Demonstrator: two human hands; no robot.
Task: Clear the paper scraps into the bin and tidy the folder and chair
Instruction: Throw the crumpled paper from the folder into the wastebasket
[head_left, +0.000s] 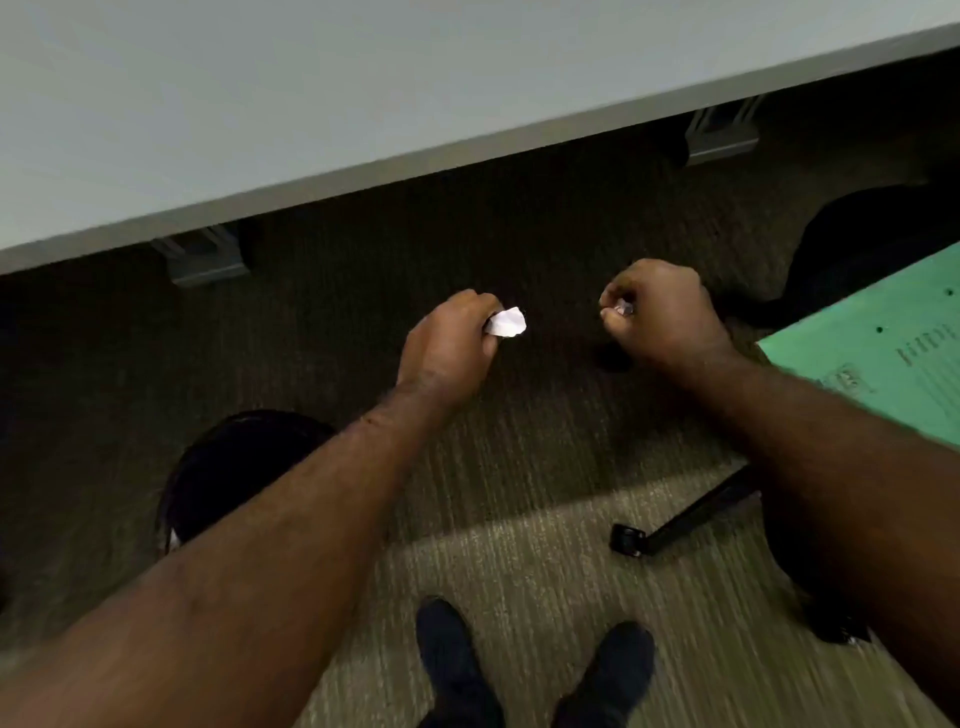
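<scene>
Grey table (260, 104) spans the top; green folder (883, 358) lies at your right, on the chair, just beside your right forearm. Black bin (234, 467) sits under your left forearm. Left hand (447, 343) fisted on a white paper scrap (506, 322) — it pokes out past the knuckles. Right hand (660, 312) clenched — a small scrap (623, 309) shows at the fingers.

White paper scrap (506, 322), green folder (883, 358), striped olive carpet (519, 545).

Ribbed olive-brown carpet (519, 571) underfoot, dark beneath a pale grey tabletop (311, 104) slanting across the top. Two grey brackets (208, 260) under its edge. Brighter band of light (545, 525) across the nearer carpet.
</scene>
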